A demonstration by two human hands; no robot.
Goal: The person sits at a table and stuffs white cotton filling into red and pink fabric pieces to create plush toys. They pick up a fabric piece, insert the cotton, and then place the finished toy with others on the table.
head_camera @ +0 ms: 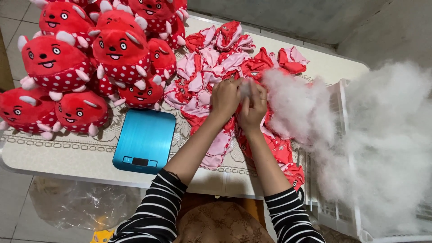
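My striped sleeves (153,211) run up from six o'clock to both hands, pressed together at the table's (81,157) centre. My left hand (225,96) pinches an unstuffed red-and-pink toy skin (211,148); my right hand (253,108) is closed on a tuft of white stuffing (292,103). The skin looks limp, light and floppy (best gripped at its opening, I'd judge), its long axis trailing toward six. At nine lies a blue scale (145,139), at ten finished red plush toys (81,58), and at three a white crate (342,148) heaped with stuffing.
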